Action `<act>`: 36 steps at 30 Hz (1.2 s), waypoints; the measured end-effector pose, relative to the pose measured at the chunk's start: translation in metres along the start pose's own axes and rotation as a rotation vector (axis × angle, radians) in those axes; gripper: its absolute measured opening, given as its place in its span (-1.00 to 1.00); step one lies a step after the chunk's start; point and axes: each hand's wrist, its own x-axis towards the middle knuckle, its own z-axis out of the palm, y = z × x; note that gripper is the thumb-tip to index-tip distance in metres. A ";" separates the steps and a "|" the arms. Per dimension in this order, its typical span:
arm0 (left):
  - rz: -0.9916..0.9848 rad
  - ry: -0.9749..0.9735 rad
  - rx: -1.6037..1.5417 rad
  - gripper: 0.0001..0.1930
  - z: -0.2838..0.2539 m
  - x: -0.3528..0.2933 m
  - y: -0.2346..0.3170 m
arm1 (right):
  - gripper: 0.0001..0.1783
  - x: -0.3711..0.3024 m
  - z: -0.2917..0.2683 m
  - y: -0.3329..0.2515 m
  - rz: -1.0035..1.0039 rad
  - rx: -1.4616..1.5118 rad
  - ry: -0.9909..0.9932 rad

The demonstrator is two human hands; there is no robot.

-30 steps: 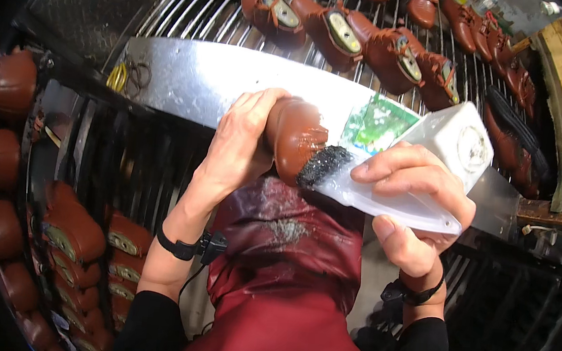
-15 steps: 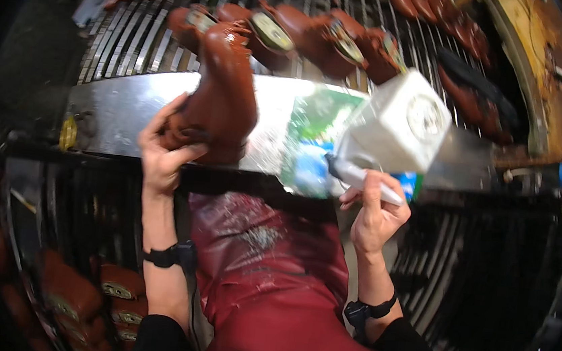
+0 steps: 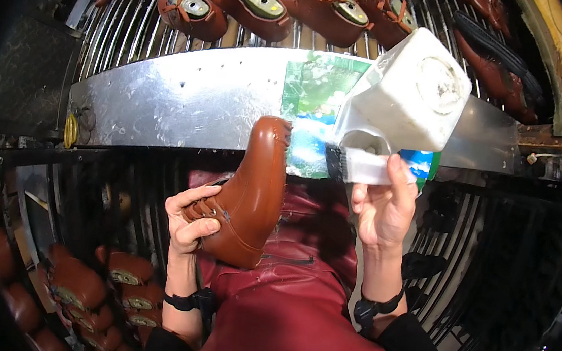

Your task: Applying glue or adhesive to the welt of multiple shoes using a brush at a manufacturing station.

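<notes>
My left hand (image 3: 190, 219) grips a brown leather lace-up shoe (image 3: 256, 190) by its laced side, fingers and thumb wrapped round the lacing. The shoe stands on end above my lap, one end pointing up toward the metal ledge. In my right hand (image 3: 387, 209) is a brush (image 3: 371, 168) with a white handle and dark bristles, pinched between thumb and fingers. Its bristles point left, just below the round opening of a white plastic jug (image 3: 407, 96). That jug sits on a green and blue plastic sheet (image 3: 320, 88) at the right of the ledge.
The metal ledge (image 3: 187, 92) crosses in front of me. Beyond it, several brown shoes (image 3: 253, 7) rest on a rack of metal bars (image 3: 128, 42). More brown shoes (image 3: 81, 285) are stacked at lower left. A dark red apron (image 3: 288, 311) covers my lap.
My left hand has brought the shoe down and right, from over the ledge to above my lap. The brush has turned more level and stays beside the jug.
</notes>
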 end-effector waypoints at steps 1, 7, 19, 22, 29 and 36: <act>-0.014 -0.030 -0.001 -0.40 0.001 -0.002 0.002 | -0.72 0.001 0.011 -0.003 0.004 0.003 -0.041; -0.061 -0.010 -0.062 -0.40 0.018 -0.001 0.017 | -0.81 -0.002 0.040 -0.001 -0.082 -0.197 -0.206; -0.016 -0.102 -0.238 -0.45 0.005 0.027 0.010 | -0.86 -0.090 0.020 0.026 -0.328 -0.648 -0.674; -0.030 -0.068 -0.201 -0.51 0.004 0.027 0.014 | -0.85 -0.095 0.022 0.013 -0.284 -0.711 -0.769; -0.024 0.049 -0.179 -0.61 0.010 0.027 0.022 | -0.88 -0.086 0.031 0.015 -0.168 -0.587 -0.556; -0.095 0.115 -0.292 -0.79 0.021 0.024 0.037 | -0.69 -0.081 0.044 -0.007 -0.477 -0.771 -0.861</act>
